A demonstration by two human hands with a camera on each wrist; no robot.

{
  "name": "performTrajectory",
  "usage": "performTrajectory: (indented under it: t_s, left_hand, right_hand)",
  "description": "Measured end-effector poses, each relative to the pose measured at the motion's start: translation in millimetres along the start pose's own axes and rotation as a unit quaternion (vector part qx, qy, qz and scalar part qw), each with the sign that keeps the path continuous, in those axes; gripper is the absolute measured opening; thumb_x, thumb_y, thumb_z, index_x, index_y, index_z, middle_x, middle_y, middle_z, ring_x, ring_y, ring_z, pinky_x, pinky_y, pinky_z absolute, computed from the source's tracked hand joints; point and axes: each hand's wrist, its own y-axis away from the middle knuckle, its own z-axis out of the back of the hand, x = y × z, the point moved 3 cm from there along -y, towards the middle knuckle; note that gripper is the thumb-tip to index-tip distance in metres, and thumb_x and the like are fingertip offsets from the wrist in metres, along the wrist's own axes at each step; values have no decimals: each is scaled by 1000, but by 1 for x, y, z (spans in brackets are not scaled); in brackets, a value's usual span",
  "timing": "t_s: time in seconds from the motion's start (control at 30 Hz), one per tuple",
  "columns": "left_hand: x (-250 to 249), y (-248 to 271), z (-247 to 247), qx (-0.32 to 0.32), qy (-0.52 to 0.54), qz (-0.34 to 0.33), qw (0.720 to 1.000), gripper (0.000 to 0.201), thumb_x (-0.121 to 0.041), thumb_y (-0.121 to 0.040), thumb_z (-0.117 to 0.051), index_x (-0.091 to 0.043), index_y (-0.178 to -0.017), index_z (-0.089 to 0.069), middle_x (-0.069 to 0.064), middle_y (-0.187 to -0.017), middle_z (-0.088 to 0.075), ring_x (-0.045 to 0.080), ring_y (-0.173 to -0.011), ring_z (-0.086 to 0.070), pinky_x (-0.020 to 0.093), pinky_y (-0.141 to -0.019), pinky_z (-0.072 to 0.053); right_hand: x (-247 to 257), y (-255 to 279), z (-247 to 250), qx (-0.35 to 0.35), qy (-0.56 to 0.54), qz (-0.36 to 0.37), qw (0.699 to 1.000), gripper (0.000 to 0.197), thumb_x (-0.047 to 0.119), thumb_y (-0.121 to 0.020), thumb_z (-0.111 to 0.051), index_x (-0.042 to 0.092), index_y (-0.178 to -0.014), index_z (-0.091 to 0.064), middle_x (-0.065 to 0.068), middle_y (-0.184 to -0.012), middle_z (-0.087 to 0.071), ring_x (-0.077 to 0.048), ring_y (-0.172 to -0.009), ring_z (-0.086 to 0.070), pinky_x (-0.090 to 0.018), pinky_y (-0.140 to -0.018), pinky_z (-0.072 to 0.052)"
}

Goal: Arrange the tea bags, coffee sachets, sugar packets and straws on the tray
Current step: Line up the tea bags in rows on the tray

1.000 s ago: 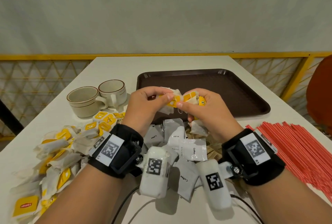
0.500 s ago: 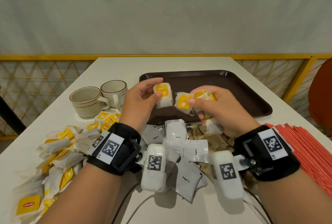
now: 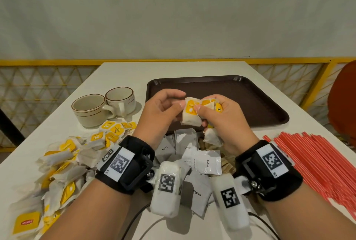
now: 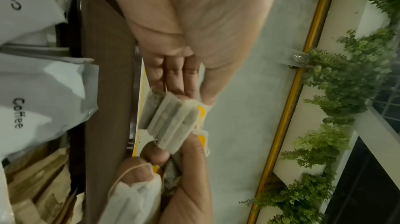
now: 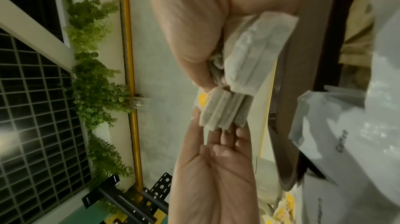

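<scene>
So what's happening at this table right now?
A person is gathering tea bags into a small stack above the brown tray, which has nothing on it yet. The left hand and right hand both pinch the stack. More tea bags, coffee sachets and red straws wait on the table.

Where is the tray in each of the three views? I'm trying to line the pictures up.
Head: the tray lies centre-right on the table, behind both hands.
Left wrist: a brown vertical band left of centre, beside the left hand.
Right wrist: a dark band right of centre, running top to bottom.
Shared landmark: the stack of tea bags pinched between the hands.
</scene>
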Motion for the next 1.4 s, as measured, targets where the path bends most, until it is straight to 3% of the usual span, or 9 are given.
performTrajectory:
  t_s: [0.07, 0.17, 0.37, 0.5, 0.67, 0.8, 1.07, 1.2, 1.4]
  left_hand:
    - [-1, 1, -4, 32, -8, -8, 999, 15, -3, -91, -57, -18, -91, -63, -3, -83, -67, 6, -74, -62, 18, -64, -50]
    - [-2, 5, -8, 76, -92, -25, 993, 17, -4, -88, -62, -18, -86, -70, 9, -84, -66, 11, -80, -58, 21, -73, -51]
    - [1, 2, 3, -23, -144, -24, 989, 11, -10, -84, -68, -19, -83, -74, 1, -91, -71, 11, -84, -65, 22, -78, -54]
    - [1, 3, 2, -9, -166, -31, 986, 10, -20, -84, -70, -29, -81, -73, 0, -92, -69, 15, -87, -64, 32, -84, -53]
    - [-7, 5, 0, -6, -172, -54, 984, 9, -24, -85, -67, -27, -78, -72, 3, -92, -66, 16, -84, -61, 21, -77, -48]
    - [-4, 3, 2, -4, -181, -69, 981, 15, -15, -83, -70, -29, -76, -71, 2, -87, -64, 12, -76, -56, 32, -76, -50]
    - [1, 0, 6, -51, -209, -62, 975, 12, -16, -86, -67, -24, -77, -69, 2, -86, -66, 7, -75, -56, 27, -74, -50]
    - [0, -3, 12, -91, -190, -42, 977, 12, -15, -85, -67, -23, -76, -69, 3, -89, -68, 12, -82, -60, 28, -79, -52]
    - [1, -5, 16, -104, -169, -10, 980, 18, -11, -86, -64, -22, -72, -68, 0, -86, -69, 11, -84, -62, 20, -75, -51]
  right_hand:
    - [-1, -1, 2, -6, -7, -10, 1000, 9, 5, -84, -68, 12, -85, -65, -1, -64, -63, -11, -52, -54, -25, -52, -49]
    - [-2, -1, 2, 14, -24, -40, 999, 9, 2, -84, -65, 10, -88, -65, -3, -64, -61, -12, -53, -53, -25, -52, -47]
    - [-1, -1, -3, 82, -169, -147, 971, 10, 3, -90, -56, 10, -97, -57, -9, -73, -59, -14, -53, -50, -23, -42, -44]
    - [1, 4, -8, 137, -148, -162, 966, 21, 2, -90, -55, 10, -109, -52, -14, -77, -57, -17, -53, -50, -24, -40, -43]
    - [1, 4, -8, 126, -135, -167, 969, 30, 2, -90, -57, 9, -119, -49, -12, -81, -58, -15, -53, -52, -23, -41, -46]
    - [1, 4, -9, 123, -136, -164, 969, 32, 3, -91, -58, 6, -121, -48, -13, -77, -57, -14, -52, -52, -23, -40, -45]
    - [-3, 0, -5, 102, -105, -151, 978, 21, 10, -89, -64, 4, -109, -59, -12, -82, -61, -13, -54, -54, -23, -44, -46]
    - [-5, -3, 0, 65, -109, -139, 982, 8, 12, -90, -63, 8, -96, -63, -7, -75, -61, -11, -55, -55, -23, -48, -48]
    - [0, -4, 6, 38, -209, -148, 966, 10, 2, -92, -49, 10, -93, -54, -10, -69, -55, -17, -55, -53, -25, -47, -47]
